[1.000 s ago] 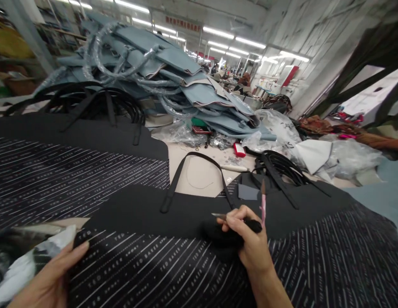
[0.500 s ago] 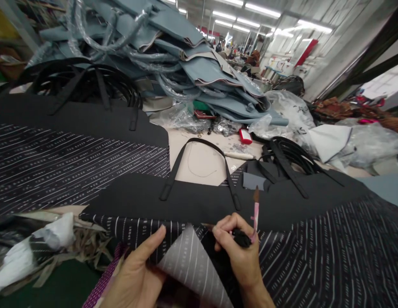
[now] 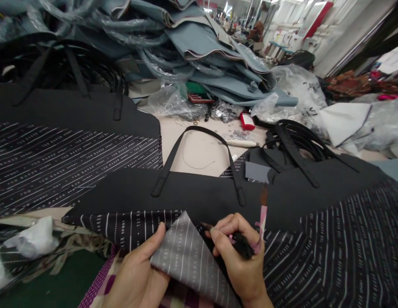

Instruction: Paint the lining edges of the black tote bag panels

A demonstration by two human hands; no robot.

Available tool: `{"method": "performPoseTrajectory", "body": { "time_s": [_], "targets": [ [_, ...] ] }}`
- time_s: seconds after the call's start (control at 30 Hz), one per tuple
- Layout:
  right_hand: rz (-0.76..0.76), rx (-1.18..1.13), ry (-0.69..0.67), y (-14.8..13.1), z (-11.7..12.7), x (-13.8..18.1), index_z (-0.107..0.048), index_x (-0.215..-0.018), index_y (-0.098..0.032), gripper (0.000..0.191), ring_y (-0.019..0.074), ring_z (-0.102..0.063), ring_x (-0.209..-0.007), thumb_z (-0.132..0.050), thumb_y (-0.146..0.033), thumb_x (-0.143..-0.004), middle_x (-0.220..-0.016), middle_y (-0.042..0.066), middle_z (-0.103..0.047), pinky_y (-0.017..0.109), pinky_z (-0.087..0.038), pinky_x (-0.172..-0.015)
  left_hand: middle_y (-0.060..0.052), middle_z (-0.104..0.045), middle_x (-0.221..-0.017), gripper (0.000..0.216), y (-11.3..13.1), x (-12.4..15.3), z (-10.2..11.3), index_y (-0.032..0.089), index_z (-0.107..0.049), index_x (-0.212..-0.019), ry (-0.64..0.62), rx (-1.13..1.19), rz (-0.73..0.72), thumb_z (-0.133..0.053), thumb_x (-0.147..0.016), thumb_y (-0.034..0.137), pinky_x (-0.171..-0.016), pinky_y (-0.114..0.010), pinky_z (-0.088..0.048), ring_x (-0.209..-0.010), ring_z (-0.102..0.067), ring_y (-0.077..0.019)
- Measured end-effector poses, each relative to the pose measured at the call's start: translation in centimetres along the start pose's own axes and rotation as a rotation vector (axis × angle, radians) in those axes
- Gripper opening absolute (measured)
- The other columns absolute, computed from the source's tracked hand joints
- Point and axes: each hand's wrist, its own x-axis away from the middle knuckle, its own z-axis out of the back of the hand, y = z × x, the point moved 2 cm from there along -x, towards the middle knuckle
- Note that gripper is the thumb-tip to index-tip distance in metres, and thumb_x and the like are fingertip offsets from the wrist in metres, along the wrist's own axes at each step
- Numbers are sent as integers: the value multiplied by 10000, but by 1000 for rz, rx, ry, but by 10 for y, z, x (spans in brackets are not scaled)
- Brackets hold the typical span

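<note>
My left hand (image 3: 139,265) grips the black striped fabric (image 3: 131,226) of a bag panel between thumb and fingers. A corner of this fabric is folded back, showing its grey underside (image 3: 189,252). My right hand (image 3: 239,252) is closed around a small pointed tool with a black grip (image 3: 243,244). Its thin tip (image 3: 205,226) lies at the seam beneath the plain black top band (image 3: 192,192). A pink-wrapped part with a brown pointed end (image 3: 263,199) sticks up from the same hand; I cannot tell its kind. A black strap handle (image 3: 203,128) arches from the band.
Similar black panels with handles lie at left (image 3: 122,154) and right (image 3: 340,214). Behind them rises a pile of blue-grey pieces (image 3: 214,55) with plastic-wrapped handles. A red box (image 3: 247,121), a white pen-like stick (image 3: 242,143) and plastic bags (image 3: 298,90) lie across the table.
The view has tipped downward and moved closer. My left hand now holds the folded-back corner higher, and more of its grey underside shows. The tool tip stays near the seam.
</note>
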Motion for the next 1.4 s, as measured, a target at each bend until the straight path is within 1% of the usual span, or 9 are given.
{"method": "performPoseTrajectory", "body": {
  "time_s": [0.2,0.4,0.5,0.67,0.83,1.03,1.2,1.3,1.4],
  "targets": [
    [-21,12,27,-4,-2,2,-546,-615,-236,252,180,-571,-564,-680,-242,-829,-640,14,-582,330,-509,-546,-138,-727,-1154,476,0,3,-3,98,-645,-1263,-16,-11,26,-729,-852,324,-1031,-428,-529,-1134,-660,-315],
    [-6,29,60,-5,-4,6,-548,-593,-247,266,205,-566,-617,-679,-240,-824,-577,10,-543,329,-513,-552,-130,-730,-1142,467,-1,3,-2,109,-638,-1277,-39,-4,38,-718,-863,310,-1034,-431,-523,-1121,-666,-307],
    [15,40,92,-6,-6,7,-541,-587,-247,277,197,-560,-607,-675,-244,-829,-584,4,-539,316,-500,-543,-132,-729,-1140,475,-1,3,0,109,-625,-1294,-40,4,40,-708,-870,307,-1027,-435,-527,-1107,-672,-306],
    [64,83,49,-12,-7,6,-513,-593,-219,297,150,-565,-593,-634,-203,-863,-589,-18,-535,267,-467,-571,-137,-723,-1152,493,-3,3,1,103,-605,-1313,-23,17,28,-710,-870,290,-1020,-451,-528,-1089,-679,-308],
    [-32,140,-22,-11,-5,7,-502,-614,-212,294,142,-581,-595,-617,-220,-884,-605,-23,-553,269,-466,-603,-141,-716,-1169,478,-6,1,4,96,-589,-1328,0,31,5,-682,-891,266,-1018,-453,-529,-1093,-676,-301],
    [77,113,-83,-9,-9,8,-516,-646,-207,251,124,-563,-559,-625,-174,-869,-605,-27,-568,245,-441,-552,-146,-705,-1193,447,-5,-2,7,93,-598,-1316,-46,64,57,-667,-897,235,-1027,-467,-525,-1106,-669,-306],
    [10,14,-66,-5,-2,10,-544,-660,-209,247,159,-606,-594,-632,-194,-891,-607,-10,-583,275,-499,-569,-123,-713,-1178,405,-5,-3,8,126,-636,-1284,-65,94,55,-664,-885,192,-1024,-430,-533,-1097,-676,-291],
    [-33,-73,-72,-2,4,12,-551,-684,-208,237,132,-590,-529,-633,-200,-906,-649,-15,-597,269,-523,-527,-129,-716,-1166,374,-5,-2,9,116,-653,-1259,-66,132,60,-651,-898,212,-1021,-411,-537,-1093,-679,-285],
    [-48,-83,-39,-1,7,14,-549,-688,-206,235,109,-566,-491,-633,-195,-908,-670,-25,-580,254,-515,-492,-131,-718,-1161,382,-4,-2,9,114,-648,-1267,-61,148,66,-652,-900,219,-1022,-405,-538,-1093,-680,-282]
  ]
}}
